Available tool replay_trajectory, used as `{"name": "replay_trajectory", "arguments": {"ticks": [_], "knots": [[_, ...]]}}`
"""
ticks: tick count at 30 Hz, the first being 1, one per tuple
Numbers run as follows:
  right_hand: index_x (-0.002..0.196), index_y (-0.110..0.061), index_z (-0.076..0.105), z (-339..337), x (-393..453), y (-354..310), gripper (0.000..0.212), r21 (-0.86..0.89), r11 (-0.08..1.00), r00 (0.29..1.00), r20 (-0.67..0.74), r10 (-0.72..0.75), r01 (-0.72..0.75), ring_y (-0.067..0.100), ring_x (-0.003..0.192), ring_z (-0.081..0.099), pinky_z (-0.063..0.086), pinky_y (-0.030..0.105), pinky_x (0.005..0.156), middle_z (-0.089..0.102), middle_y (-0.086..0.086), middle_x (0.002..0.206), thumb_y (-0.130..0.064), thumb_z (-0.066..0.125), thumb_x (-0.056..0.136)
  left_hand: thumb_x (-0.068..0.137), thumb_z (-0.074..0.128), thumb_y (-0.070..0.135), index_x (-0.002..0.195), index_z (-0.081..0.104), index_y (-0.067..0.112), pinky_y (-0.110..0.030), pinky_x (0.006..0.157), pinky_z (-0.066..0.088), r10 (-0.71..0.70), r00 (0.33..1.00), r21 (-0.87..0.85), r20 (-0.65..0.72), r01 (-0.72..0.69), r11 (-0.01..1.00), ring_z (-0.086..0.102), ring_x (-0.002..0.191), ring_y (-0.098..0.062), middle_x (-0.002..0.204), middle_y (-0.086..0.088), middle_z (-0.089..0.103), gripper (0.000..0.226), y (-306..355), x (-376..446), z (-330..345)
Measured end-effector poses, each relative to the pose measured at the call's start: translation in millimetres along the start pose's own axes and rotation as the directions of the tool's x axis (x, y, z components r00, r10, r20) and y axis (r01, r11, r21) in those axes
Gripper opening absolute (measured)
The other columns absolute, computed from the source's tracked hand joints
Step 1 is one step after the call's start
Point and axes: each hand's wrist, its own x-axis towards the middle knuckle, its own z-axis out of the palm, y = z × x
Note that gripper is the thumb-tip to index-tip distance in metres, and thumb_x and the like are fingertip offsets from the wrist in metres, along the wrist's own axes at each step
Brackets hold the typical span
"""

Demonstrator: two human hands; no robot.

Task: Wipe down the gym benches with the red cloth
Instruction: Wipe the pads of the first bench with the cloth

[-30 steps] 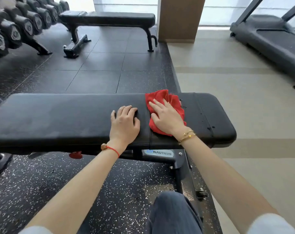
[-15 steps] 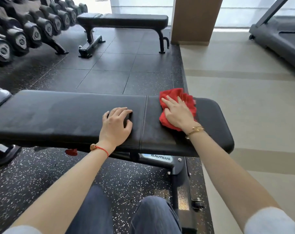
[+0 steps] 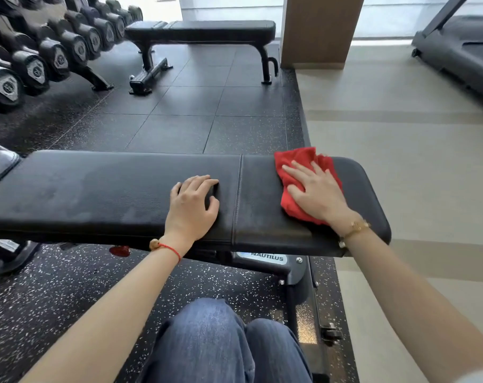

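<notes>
Across the middle of the view runs a black padded gym bench, its tabletop split by a stitched seam just right of centre. On the shorter pad at 3 o'clock lies the red cloth, bunched, reaching the far edge of the pad. The right hand presses flat on the cloth with fingers straight and spread, pointing toward 11 o'clock; its grip is released, palm down, nothing pinched. A gold bracelet circles that wrist. The left hand rests on the longer pad just left of the seam, fingers loosely bent with their tips on the vinyl, grip released and holding nothing. A red string bracelet sits on that wrist.

Below the bench, at 5 o'clock, a grey frame bracket reads NAUTILUS. At 6 o'clock show the person's knees in blue jeans over speckled black rubber floor.

At 12 o'clock stands a second black bench on dark floor tiles, well apart from the near one. A rack of dumbbells fills 10 o'clock. A wooden pillar rises at 1 o'clock, and part of a treadmill shows at 2 o'clock on the pale floor
</notes>
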Motion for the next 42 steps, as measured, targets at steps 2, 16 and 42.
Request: {"name": "replay_trajectory", "arguments": {"ticks": [2, 16, 42], "knots": [[0.147, -0.040, 0.032, 1, 30, -10, 0.053, -0.007, 0.999, 0.998, 0.036, 0.052, -0.052, 0.030, 0.148, 0.013, 0.005, 0.049, 0.121, 0.022, -0.014, 0.159, -0.036, 0.039, 0.095, 0.090, 0.054, 0.023, 0.127, 0.060, 0.024, -0.047, 0.116, 0.028, -0.003, 1.000, 0.002, -0.003, 0.003, 1.000, 0.046, 0.132, -0.016, 0.136, 0.004, 0.058, 0.037, 0, 0, 1], [0.143, -0.035, 0.042, 18, -31, -37, 0.050, 0.054, 0.984, 0.985, -0.035, -0.170, 0.172, 0.023, 0.146, 0.023, 0.011, 0.037, 0.121, 0.033, -0.012, 0.154, -0.025, 0.046, 0.094, 0.093, 0.053, 0.025, 0.132, 0.058, 0.025, -0.046, 0.118, 0.024, 0.005, 1.000, -0.009, 0.020, -0.005, 1.000, 0.042, 0.137, -0.017, 0.142, 0.004, 0.054, 0.039, -4, -1, 0], [0.147, -0.030, 0.037, 2, -96, 25, 0.052, 0.014, 0.995, 0.987, -0.128, 0.099, -0.098, 0.033, 0.146, 0.019, 0.009, 0.041, 0.122, 0.029, -0.007, 0.157, -0.020, 0.042, 0.095, 0.095, 0.050, 0.021, 0.136, 0.055, 0.021, -0.049, 0.119, 0.022, 0.002, 0.999, -0.024, 0.040, -0.001, 1.000, 0.039, 0.140, -0.020, 0.146, -0.001, 0.051, 0.041, 0, -3, 0]]}}
